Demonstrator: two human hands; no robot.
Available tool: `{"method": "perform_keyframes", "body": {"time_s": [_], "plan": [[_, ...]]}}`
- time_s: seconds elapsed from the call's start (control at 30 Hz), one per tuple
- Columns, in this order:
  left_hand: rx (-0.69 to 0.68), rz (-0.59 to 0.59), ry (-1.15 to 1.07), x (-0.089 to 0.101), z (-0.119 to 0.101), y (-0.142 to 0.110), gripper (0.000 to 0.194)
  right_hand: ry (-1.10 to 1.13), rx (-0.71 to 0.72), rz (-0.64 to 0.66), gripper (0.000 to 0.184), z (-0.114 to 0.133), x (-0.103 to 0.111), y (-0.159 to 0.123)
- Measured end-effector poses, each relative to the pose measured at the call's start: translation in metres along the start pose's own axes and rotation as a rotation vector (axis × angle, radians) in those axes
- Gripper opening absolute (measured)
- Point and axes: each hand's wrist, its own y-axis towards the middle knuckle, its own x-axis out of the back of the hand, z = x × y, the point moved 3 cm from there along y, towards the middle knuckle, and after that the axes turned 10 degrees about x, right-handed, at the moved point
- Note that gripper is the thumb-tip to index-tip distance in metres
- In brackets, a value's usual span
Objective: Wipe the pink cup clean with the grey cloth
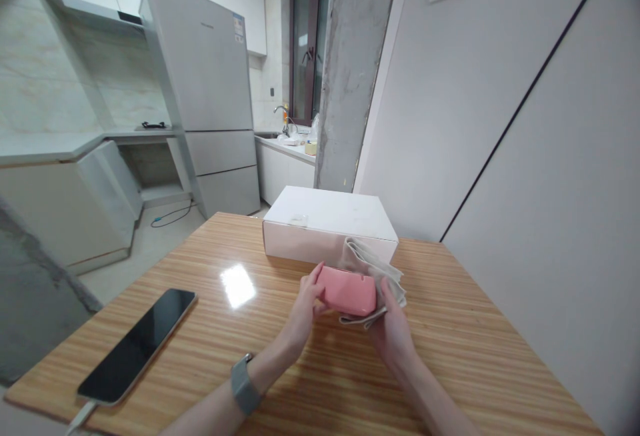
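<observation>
A pink case (349,291) with rounded corners is held up over the table, in front of the white box. My left hand (304,308) grips its left end, fingers closed round the edge. At the other end, my right hand (393,324) is closed on a folded grey-beige cloth (374,264). The cloth lies behind and under the right side of the case, and its folded edges stick out above and below. Whether my right fingers also touch the case is hard to make out.
The closed white box (327,216) stands at the wooden table's (225,343) far edge. A phone (140,346) with a white cable (83,416) lies at the left. Beyond are a silver fridge (215,83), a sink counter (287,159) and a white wall (500,89) on the right.
</observation>
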Motion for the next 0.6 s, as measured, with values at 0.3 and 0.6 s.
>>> {"method": "perform_keyframes", "body": {"time_s": [0.3,0.6], "plan": [[-0.059,0.316,0.021,-0.0066,0.0075,-0.0059,0.060,-0.006,-0.177,0.083,0.042,0.0056,-0.0039,-0.0039],[-0.129,-0.060,0.038,0.0009,0.0026,-0.0030,0.054,0.034,-0.080,-0.011,0.041,0.0004,-0.0083,-0.0088]]}}
